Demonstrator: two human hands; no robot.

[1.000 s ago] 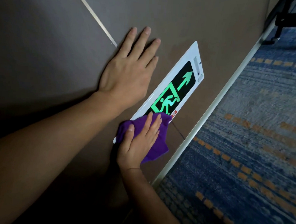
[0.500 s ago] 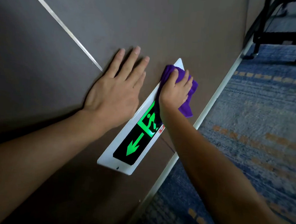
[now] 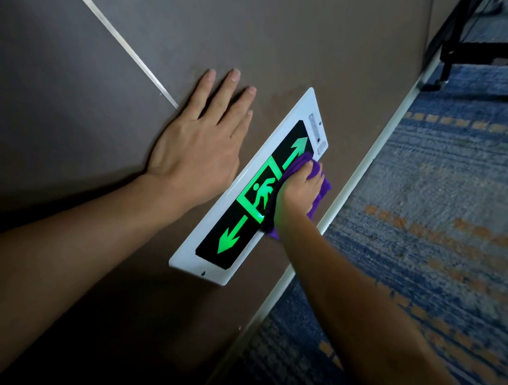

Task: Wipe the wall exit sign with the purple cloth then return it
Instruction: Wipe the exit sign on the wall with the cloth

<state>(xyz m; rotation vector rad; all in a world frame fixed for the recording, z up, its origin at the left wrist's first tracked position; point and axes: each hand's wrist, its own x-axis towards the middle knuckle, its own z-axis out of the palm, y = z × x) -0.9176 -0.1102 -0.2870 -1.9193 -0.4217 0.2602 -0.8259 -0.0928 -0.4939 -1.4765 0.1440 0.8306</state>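
Note:
The exit sign (image 3: pixel 229 241) is a long white-framed panel low on the brown wall, black inside, with a lit green running figure and two green arrows. My right hand (image 3: pixel 299 192) presses the bunched purple cloth (image 3: pixel 321 184) against the sign's middle, beside the running figure and below the far arrow. The cloth covers part of the sign's right edge. My left hand (image 3: pixel 199 147) lies flat on the wall just left of the sign, fingers spread, holding nothing.
A pale skirting strip (image 3: pixel 364 166) runs along the foot of the wall. Blue carpet with orange dashes (image 3: pixel 441 218) covers the floor to the right. A black metal frame on wheels (image 3: pixel 475 57) stands at the far top right. A thin metal seam (image 3: pixel 122 41) crosses the wall.
My right hand slid the cloth from the near end of the sign to the far end, then back to the middle. My left hand stayed flat on the wall.

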